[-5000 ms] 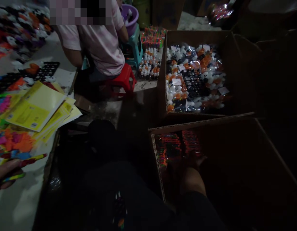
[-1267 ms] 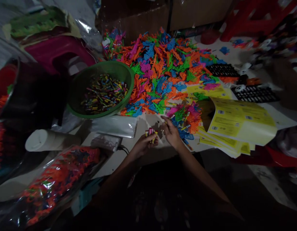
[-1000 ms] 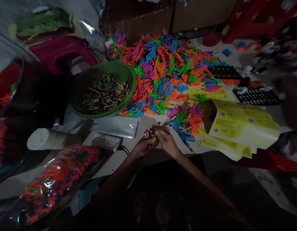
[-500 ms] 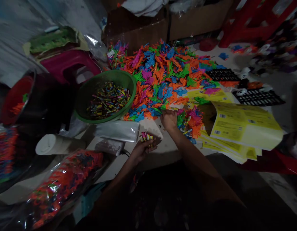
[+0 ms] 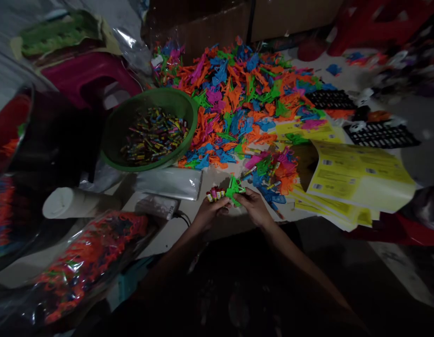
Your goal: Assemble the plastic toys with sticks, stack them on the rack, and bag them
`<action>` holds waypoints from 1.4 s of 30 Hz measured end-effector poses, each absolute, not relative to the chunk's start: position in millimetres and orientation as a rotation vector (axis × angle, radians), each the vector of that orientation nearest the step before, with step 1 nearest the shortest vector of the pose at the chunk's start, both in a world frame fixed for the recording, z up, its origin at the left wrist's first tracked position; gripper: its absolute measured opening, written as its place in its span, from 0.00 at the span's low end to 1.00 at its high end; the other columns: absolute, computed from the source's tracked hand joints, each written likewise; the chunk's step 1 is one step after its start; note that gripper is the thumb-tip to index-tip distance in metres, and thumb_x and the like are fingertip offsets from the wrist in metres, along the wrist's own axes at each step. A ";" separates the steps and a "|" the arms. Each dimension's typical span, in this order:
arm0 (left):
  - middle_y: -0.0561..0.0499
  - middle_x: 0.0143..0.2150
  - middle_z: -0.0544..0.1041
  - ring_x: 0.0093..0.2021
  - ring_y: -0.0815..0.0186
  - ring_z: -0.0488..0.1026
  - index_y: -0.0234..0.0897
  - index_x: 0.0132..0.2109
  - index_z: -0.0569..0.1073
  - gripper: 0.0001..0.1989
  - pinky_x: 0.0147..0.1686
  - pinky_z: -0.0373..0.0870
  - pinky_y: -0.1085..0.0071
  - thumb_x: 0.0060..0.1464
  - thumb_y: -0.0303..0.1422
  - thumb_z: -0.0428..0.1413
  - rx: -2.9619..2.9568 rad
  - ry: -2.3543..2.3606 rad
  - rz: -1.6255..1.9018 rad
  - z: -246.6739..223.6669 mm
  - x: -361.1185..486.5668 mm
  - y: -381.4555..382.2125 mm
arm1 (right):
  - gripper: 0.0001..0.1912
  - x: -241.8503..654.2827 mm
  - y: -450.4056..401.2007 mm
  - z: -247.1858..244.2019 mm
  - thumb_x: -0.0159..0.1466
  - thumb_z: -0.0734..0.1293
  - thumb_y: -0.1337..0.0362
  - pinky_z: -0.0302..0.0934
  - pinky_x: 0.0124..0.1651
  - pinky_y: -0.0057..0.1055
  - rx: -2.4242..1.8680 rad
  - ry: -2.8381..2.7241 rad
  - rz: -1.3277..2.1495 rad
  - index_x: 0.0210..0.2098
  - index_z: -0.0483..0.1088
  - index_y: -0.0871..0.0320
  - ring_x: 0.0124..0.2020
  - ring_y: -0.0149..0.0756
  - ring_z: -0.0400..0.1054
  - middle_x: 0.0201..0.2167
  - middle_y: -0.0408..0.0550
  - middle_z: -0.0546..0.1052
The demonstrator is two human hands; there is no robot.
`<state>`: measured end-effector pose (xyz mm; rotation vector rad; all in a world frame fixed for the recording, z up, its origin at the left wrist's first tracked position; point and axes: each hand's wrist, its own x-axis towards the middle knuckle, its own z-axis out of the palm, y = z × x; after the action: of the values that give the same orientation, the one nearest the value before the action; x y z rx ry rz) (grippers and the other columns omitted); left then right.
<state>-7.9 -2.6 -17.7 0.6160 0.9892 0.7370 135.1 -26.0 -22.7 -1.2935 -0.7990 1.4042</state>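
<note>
Several small wrapped sticks (image 5: 215, 193) with yellow, white and pink labels are held in my left hand (image 5: 209, 211), whose fingers are closed round them. My right hand (image 5: 253, 206) pinches a bright green plastic piece (image 5: 233, 191), and the left fingertips touch its near side. Beyond the hands spreads a large heap of orange, blue, green and pink plastic pieces (image 5: 234, 98). A green basin (image 5: 109, 161) at the left holds many more of the small sticks. Right of my hands lies a smaller pile of plastic pieces and sticks (image 5: 273, 173).
Clear plastic bags (image 5: 171, 183) lie below the basin, beside a white roll (image 5: 79, 204). A filled bag (image 5: 93, 267) is at lower left. Yellow printed sheets (image 5: 360, 178) and black trays (image 5: 381, 133) are at right. A pink stool (image 5: 86, 77) stands at back left.
My right hand has come back from the edge of the heap with the green piece, now beside my left hand. The left still holds the sticks. The view has shifted slightly.
</note>
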 end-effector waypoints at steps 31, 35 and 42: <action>0.54 0.28 0.70 0.23 0.75 0.66 0.34 0.36 0.69 0.17 0.20 0.60 0.79 0.39 0.37 0.62 0.619 1.080 0.932 -4.0 -2.6 -9.0 | 0.12 134.0 -30.4 -7.4 0.50 0.68 0.55 0.57 0.27 0.26 -1.283 -0.887 1.395 0.23 0.69 0.58 0.20 0.26 0.60 0.19 0.39 0.68; 0.52 0.29 0.72 0.20 0.74 0.66 0.33 0.40 0.69 0.20 0.17 0.59 0.78 0.41 0.40 0.61 0.718 1.112 0.882 -1.8 -7.2 -10.7 | 0.12 137.0 -30.8 -9.7 0.53 0.66 0.55 0.57 0.30 0.27 -1.305 -0.866 1.310 0.22 0.66 0.58 0.22 0.28 0.60 0.18 0.39 0.67; 0.52 0.27 0.73 0.21 0.73 0.67 0.32 0.37 0.71 0.17 0.17 0.61 0.78 0.41 0.38 0.61 0.902 1.049 0.786 4.7 -5.7 -18.6 | 0.12 128.0 -35.4 -3.2 0.56 0.62 0.54 0.58 0.34 0.29 -1.415 -0.925 1.050 0.25 0.66 0.57 0.28 0.32 0.62 0.23 0.42 0.69</action>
<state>-5.7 -18.6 4.7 0.9023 1.0489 0.7860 128.0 -35.4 -3.2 -1.4145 -0.9249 1.0503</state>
